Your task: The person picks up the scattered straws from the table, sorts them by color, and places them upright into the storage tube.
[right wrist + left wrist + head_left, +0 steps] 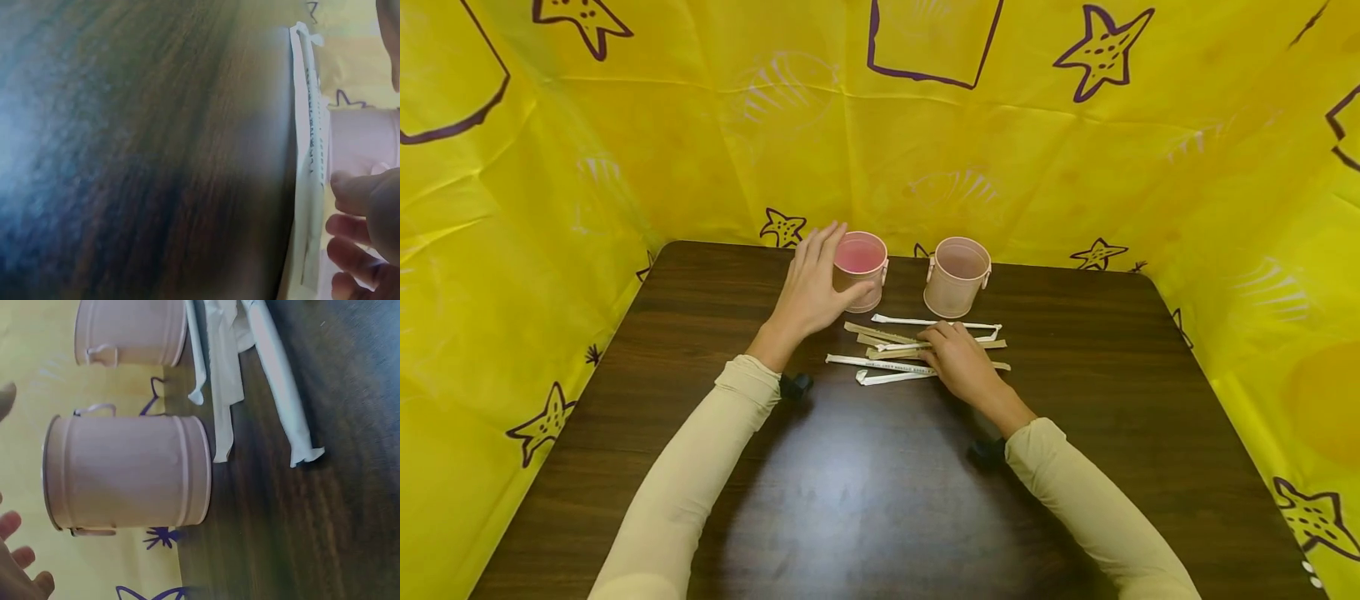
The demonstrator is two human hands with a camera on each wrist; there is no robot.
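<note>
Two pale pink cups with small side handles stand side by side at the table's back: the left cup (859, 252) (131, 472) and the right cup (951, 293) (132, 328). My left hand (811, 286) (17, 569) is at the left cup's left side, fingers extended and thumb across its front; contact is unclear. In front of the cups lies a loose pile of paper-wrapped straws, white (880, 363) (281, 381) and tan (880, 332) (306, 231). My right hand (966, 367) (378, 231) is over the pile's right part, fingers loosely bent and spaced apart, with no clear grip on a straw.
The dark wooden table (850, 492) spreads out in front of the straws. Yellow cloth (865, 150) with starfish and fish drawings hangs behind the table and along both sides, close behind the cups.
</note>
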